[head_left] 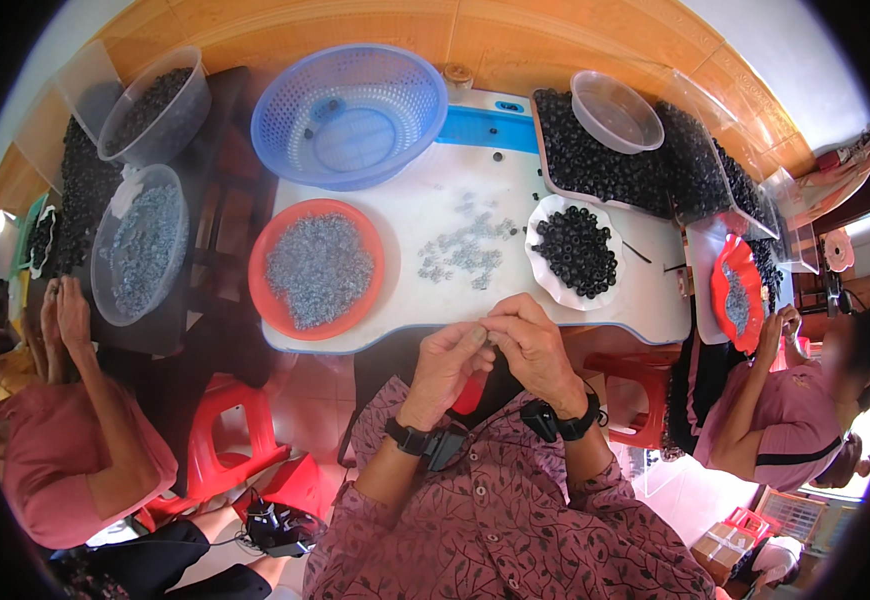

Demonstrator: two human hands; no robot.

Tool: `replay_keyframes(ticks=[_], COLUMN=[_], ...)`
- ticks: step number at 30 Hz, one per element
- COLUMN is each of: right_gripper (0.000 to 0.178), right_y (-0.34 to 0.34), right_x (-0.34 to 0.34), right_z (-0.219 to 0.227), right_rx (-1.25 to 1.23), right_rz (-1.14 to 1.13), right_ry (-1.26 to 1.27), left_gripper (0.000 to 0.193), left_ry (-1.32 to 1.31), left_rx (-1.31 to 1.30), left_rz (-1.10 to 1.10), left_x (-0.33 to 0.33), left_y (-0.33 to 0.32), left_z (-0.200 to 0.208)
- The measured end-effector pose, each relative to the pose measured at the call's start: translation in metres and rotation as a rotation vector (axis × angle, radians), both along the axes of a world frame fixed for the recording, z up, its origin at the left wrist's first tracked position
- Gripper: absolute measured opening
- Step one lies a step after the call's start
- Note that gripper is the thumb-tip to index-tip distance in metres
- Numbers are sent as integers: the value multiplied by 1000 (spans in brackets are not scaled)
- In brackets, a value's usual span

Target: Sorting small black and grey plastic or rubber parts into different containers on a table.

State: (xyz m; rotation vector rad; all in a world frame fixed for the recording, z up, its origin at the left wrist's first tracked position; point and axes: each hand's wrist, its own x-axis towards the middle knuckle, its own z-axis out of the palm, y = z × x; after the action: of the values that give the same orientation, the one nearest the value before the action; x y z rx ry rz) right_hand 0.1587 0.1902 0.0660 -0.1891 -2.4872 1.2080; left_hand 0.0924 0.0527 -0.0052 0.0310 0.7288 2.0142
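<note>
My left hand and my right hand meet just off the near edge of the white table. Thumbs and fingertips are pinched together, and whatever small piece sits between them is too hidden to name. Beyond my fingers, small clear plastic pieces lie scattered on the tabletop. To their left stands an orange-red plate heaped with similar clear pieces. On the right, near my right hand, a white scalloped plate holds many black ring-shaped pieces.
A blue perforated basket stands at the back left, a few dark pieces inside. At back right, a tray of black pieces carries a clear bowl. Co-workers sit left and right. Red stools flank me.
</note>
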Motion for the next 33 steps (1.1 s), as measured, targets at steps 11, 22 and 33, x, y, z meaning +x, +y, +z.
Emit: replay_keyframes(ticks=[11, 22, 33], right_gripper=[23, 21, 10], right_y=[3, 5, 2], right_x=[7, 8, 9], right_z=[0, -6, -15], right_rx=[-238, -287, -474], right_rz=[-40, -8, -105], right_ry=[-52, -11, 27], left_gripper=[22, 23, 22], left_ry=[-73, -45, -63], left_rx=[85, 99, 37], left_rz=[-13, -33, 8], left_x=[1, 3, 2], left_y=[-1, -2, -1], left_z=[-1, -3, 8])
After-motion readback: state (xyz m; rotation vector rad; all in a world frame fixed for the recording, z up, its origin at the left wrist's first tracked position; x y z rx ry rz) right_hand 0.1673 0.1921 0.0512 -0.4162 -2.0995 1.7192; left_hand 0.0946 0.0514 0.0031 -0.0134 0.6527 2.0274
